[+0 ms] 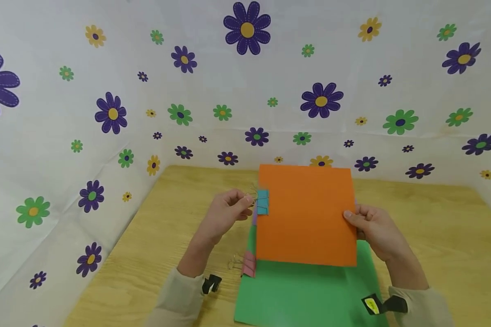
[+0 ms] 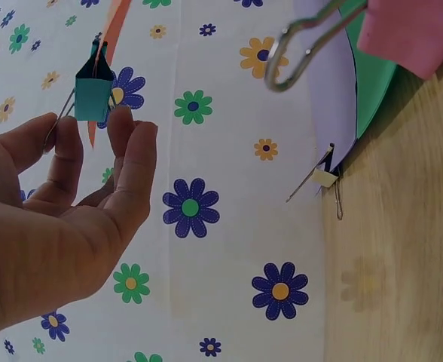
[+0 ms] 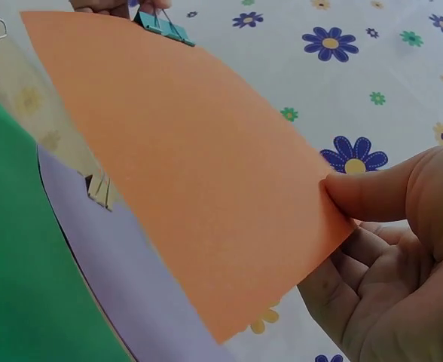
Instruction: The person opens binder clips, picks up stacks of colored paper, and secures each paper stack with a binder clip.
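Observation:
My left hand pinches the wire handles of a teal binder clip between thumb and fingers. The clip sits on the left edge of an orange sheet, which is held up above the other sheets. On its right edge, my right hand pinches that sheet with the thumb on the front face. In the right wrist view the sheet bows between the two hands. Below it lie a green sheet with a pink binder clip on its left edge, and a lilac sheet with a pale yellow binder clip.
The sheets lie on a wooden table. A white cloth with purple, green and yellow flowers stands behind the table and along its left side. Black straps show at both sleeves.

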The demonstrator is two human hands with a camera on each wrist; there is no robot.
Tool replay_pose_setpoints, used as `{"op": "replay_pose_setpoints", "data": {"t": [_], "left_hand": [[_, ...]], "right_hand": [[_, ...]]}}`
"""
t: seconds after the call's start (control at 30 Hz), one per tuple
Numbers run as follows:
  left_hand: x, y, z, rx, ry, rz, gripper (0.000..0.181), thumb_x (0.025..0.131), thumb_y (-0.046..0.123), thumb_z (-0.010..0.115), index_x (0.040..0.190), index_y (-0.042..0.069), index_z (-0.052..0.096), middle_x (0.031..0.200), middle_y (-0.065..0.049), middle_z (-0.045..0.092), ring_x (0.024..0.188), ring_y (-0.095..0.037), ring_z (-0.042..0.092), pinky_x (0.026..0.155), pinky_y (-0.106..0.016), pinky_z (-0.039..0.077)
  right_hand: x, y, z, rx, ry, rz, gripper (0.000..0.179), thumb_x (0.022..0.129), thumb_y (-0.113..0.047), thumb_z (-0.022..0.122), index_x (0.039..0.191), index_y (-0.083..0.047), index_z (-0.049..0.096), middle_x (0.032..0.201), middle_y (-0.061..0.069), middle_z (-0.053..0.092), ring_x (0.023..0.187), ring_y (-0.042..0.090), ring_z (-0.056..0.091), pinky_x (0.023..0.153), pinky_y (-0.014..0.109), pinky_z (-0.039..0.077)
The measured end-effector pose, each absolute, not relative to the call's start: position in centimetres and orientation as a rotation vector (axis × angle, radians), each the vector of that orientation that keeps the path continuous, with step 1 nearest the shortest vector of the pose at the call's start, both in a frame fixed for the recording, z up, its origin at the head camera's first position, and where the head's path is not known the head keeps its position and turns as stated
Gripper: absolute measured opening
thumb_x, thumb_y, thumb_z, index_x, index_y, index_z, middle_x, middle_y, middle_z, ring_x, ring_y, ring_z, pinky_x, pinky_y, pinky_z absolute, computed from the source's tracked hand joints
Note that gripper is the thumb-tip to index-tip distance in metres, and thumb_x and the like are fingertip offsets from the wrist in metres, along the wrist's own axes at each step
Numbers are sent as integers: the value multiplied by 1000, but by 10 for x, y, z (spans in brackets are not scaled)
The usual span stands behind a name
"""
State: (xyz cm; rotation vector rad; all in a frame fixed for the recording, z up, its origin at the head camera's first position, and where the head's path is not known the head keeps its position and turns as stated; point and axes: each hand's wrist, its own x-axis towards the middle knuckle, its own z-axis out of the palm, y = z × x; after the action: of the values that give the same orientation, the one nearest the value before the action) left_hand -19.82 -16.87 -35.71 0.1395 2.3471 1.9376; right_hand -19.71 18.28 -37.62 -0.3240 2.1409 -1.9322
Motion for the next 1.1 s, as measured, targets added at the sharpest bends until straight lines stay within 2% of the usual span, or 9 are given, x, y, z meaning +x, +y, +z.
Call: {"op": "replay_pose_setpoints", "data": {"t": [0.07, 0.17, 0.3, 0.4, 0.53, 0.67, 0.87, 1.0, 1.1], "left_hand": [[-196, -166, -360, 144, 2346, 1921, 22, 102, 19, 57, 99, -2, 63, 107, -22, 66, 94, -32, 67, 87, -40, 56], [-195, -162, -363, 162, 2349, 1903, 21, 101, 18, 58, 98, -2, 63, 103, -18, 67, 95, -34, 66, 87, -41, 56], [-196, -158, -366, 201, 2353, 1878, 21, 101, 18, 59, 98, -2, 64, 101, -11, 67, 90, -25, 67, 87, -42, 56], [-198, -154, -366, 238, 2357, 1843, 22, 101, 20, 58, 99, -2, 64, 106, -17, 67, 90, -23, 68, 88, -44, 55], [-199, -147, -362, 275, 2364, 1808, 22, 102, 21, 58, 98, -1, 63, 112, -23, 65, 95, -31, 67, 90, -48, 54], [-201, -140, -355, 323, 2375, 1782, 22, 102, 21, 58, 97, 1, 63, 110, -18, 66, 94, -32, 65, 90, -51, 53], [-206, -124, -344, 427, 2404, 1697, 20, 101, 22, 59, 90, 6, 61, 104, -9, 68, 90, -26, 65, 85, -44, 54], [-211, -111, -336, 493, 2403, 1624, 22, 102, 23, 57, 87, 7, 59, 104, -9, 68, 87, -21, 65, 85, -43, 54], [-216, -99, -330, 511, 2381, 1582, 25, 103, 23, 54, 89, 3, 57, 108, -12, 67, 89, -24, 66, 88, -49, 53]], "right_hand": [[-195, 186, -378, -319, 2150, -1922, 26, 105, -14, 50, 110, 11, 57, 88, -3, 69, 77, 13, 68, 67, 29, 58], [-194, 190, -379, -307, 2181, -1891, 30, 105, -14, 49, 113, 14, 55, 87, -3, 69, 76, 13, 67, 67, 29, 58], [-193, 195, -379, -268, 2233, -1850, 36, 105, -16, 50, 119, 18, 52, 87, -3, 68, 75, 13, 67, 67, 30, 58], [-192, 200, -378, -238, 2263, -1827, 37, 105, -16, 51, 119, 18, 52, 87, -1, 68, 75, 13, 66, 67, 31, 58], [-191, 208, -376, -236, 2286, -1802, 37, 105, -16, 51, 119, 18, 52, 89, -1, 67, 76, 12, 65, 69, 30, 57], [-191, 218, -371, -252, 2315, -1784, 37, 105, -17, 50, 119, 18, 52, 90, -1, 66, 77, 12, 65, 69, 30, 57], [-190, 238, -365, -260, 2343, -1762, 39, 106, -17, 47, 121, 19, 50, 92, -2, 65, 78, 13, 64, 69, 31, 57], [-191, 254, -362, -250, 2357, -1746, 39, 107, -17, 46, 121, 19, 49, 92, -5, 65, 78, 12, 64, 70, 30, 57], [-192, 265, -361, -248, 2364, -1737, 40, 107, -18, 46, 120, 19, 50, 91, -6, 65, 77, 12, 65, 70, 29, 58]]}}
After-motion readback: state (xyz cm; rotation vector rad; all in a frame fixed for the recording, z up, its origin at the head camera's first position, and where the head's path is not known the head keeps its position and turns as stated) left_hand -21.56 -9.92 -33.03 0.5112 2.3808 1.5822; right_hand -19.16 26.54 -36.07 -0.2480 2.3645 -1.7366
